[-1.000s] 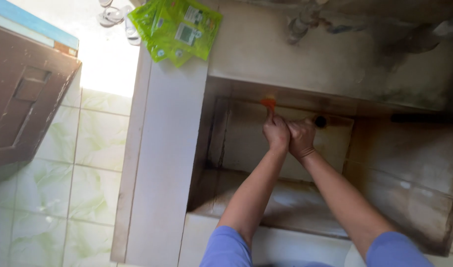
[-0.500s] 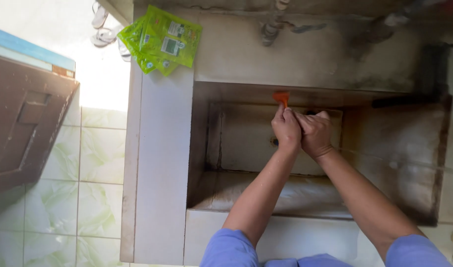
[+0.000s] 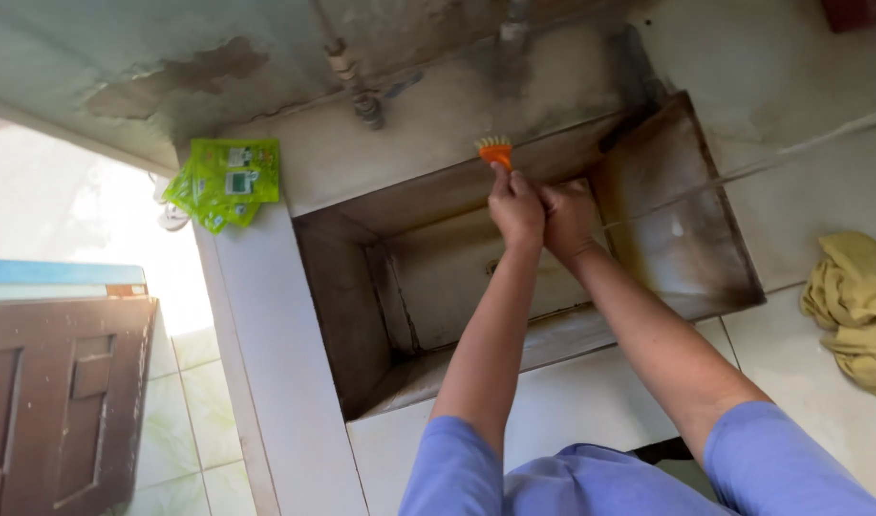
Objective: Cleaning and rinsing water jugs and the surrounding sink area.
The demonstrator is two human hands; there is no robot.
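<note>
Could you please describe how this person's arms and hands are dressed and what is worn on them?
Both arms wear short, light blue sleeves ending above the elbow, leaving the forearms bare. The left hand and right hand are ungloved. No watch, ring or bracelet shows from this view.

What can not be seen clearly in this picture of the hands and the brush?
Head view only:
- Brush handle: hidden inside the left hand; only the orange head shows.
- Right hand grip: fingers partly behind the left hand, so whether it holds the brush is unclear.
- Basin bottom: partly covered by the forearms.
- Yellow cloth: cut off by the right edge.
- Green packets: print too small.
</note>
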